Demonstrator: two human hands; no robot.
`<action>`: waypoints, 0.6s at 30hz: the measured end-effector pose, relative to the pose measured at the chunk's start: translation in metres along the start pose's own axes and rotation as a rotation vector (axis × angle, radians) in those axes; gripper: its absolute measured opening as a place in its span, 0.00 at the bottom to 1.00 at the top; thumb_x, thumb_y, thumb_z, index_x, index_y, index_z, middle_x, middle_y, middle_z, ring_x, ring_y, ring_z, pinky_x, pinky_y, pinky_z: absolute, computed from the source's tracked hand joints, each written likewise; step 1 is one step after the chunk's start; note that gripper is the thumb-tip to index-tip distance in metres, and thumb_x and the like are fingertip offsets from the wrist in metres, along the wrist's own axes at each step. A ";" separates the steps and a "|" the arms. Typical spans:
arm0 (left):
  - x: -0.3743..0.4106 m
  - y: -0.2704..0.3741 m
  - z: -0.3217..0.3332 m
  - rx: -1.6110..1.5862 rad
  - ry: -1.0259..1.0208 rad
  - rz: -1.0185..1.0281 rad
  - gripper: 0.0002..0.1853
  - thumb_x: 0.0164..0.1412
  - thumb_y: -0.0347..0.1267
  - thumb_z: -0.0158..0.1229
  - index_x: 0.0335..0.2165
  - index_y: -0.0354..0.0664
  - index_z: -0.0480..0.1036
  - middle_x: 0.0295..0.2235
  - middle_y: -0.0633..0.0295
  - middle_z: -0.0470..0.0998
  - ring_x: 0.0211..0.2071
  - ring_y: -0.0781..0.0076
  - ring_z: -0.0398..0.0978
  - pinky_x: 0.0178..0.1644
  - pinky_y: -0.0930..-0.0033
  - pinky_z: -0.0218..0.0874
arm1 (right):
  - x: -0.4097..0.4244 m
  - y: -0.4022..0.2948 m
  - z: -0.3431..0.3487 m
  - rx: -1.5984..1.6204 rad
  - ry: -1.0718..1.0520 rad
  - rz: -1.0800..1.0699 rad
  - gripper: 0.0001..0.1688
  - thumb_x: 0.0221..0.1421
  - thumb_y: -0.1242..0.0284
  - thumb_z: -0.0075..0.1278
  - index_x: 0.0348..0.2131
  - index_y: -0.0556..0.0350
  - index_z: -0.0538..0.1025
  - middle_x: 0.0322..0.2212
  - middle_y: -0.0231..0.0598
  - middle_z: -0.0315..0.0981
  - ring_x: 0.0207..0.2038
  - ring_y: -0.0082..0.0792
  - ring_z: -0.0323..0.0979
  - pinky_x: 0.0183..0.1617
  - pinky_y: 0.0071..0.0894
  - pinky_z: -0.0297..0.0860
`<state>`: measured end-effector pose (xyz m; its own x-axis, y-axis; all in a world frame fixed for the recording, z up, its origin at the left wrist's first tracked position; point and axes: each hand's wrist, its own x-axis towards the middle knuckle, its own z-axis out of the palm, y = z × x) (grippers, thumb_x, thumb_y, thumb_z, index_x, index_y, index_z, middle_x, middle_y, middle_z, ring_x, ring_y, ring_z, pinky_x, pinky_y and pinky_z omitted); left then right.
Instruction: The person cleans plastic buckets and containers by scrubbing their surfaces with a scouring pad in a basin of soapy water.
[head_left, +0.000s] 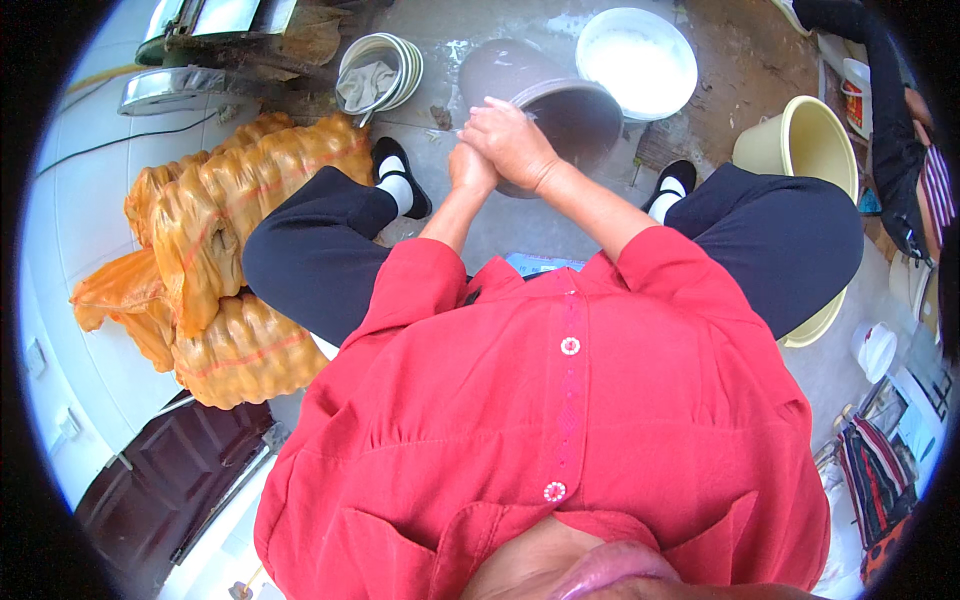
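Note:
My left hand (472, 166) and my right hand (511, 142) are clasped together, the right lying over the left. They are beside the near rim of a dark grey plastic basin (574, 91) that stands tilted on the floor between my feet; whether they touch it I cannot tell. A wet sheen shows on the floor around it. Just beyond, to the right, stands a round white tub (636, 64) with something white in it. Neither hand shows any object in its grasp, though the palms are hidden.
Full orange mesh sacks (247, 195) lie at left. Nested buckets (380, 73) holding a cloth stand ahead left. A cream bucket (796, 146) is beside my right knee. At far right are another person's dark-clothed leg (892, 142) and a small white bucket (874, 351).

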<state>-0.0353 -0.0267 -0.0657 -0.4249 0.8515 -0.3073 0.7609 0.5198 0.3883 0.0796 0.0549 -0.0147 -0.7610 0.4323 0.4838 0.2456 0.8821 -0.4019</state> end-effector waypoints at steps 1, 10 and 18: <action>-0.001 -0.006 -0.002 -0.042 -0.004 0.079 0.30 0.52 0.29 0.52 0.56 0.42 0.63 0.33 0.40 0.78 0.37 0.41 0.77 0.43 0.47 0.66 | -0.001 -0.006 0.009 -0.040 0.103 -0.107 0.07 0.43 0.73 0.51 0.27 0.48 0.78 0.31 0.34 0.77 0.41 0.36 0.73 0.54 0.37 0.65; -0.004 0.020 -0.027 -0.017 0.032 -0.084 0.38 0.51 0.29 0.54 0.62 0.48 0.57 0.34 0.39 0.78 0.38 0.44 0.77 0.45 0.50 0.66 | -0.029 0.099 -0.029 -0.002 0.255 0.539 0.21 0.38 0.84 0.50 0.35 0.46 0.76 0.33 0.36 0.75 0.40 0.43 0.72 0.47 0.42 0.68; -0.006 0.001 -0.021 -0.096 0.049 -0.119 0.37 0.51 0.30 0.54 0.62 0.52 0.59 0.38 0.40 0.77 0.39 0.44 0.77 0.46 0.52 0.65 | 0.009 0.047 -0.007 -0.086 0.217 0.080 0.18 0.44 0.81 0.45 0.35 0.46 0.78 0.36 0.37 0.77 0.45 0.40 0.73 0.56 0.44 0.63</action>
<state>-0.0423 -0.0295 -0.0456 -0.5345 0.7845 -0.3145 0.6542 0.6196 0.4336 0.0885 0.1019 -0.0235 -0.5926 0.5231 0.6125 0.3574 0.8522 -0.3821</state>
